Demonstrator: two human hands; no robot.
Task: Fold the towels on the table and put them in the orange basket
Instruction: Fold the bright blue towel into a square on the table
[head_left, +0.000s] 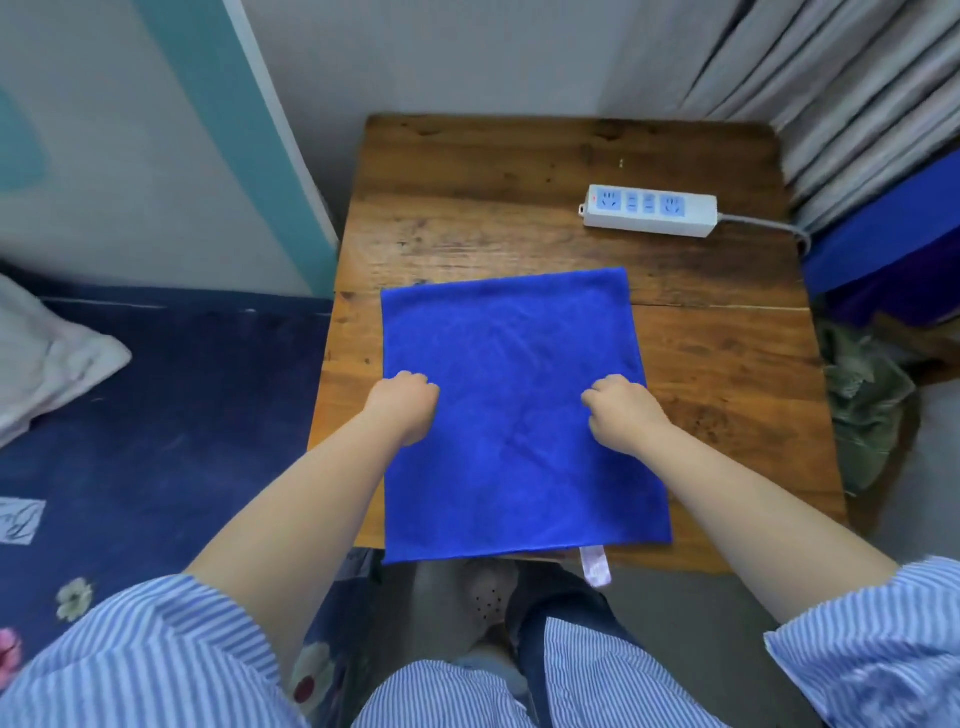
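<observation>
Head view is showing a blue towel (524, 410) lying flat on the wooden counter (493, 182), its near edge overhanging. Left hand (404, 408) and right hand (621, 408) are resting on it, fingers curled under; whether they are pinching cloth, I cannot tell.

The person wears a shirt (156, 660) with thin blue and white vertical stripes. Its sleeves are short or pushed up and end above the elbows, so both forearms are bare. The left hand (402, 408) and the right hand (623, 410) carry no rings, watch or gloves. Lower in the view there are dark blue trousers (561, 618), and a light perforated slipper (488, 592) covers one foot
</observation>
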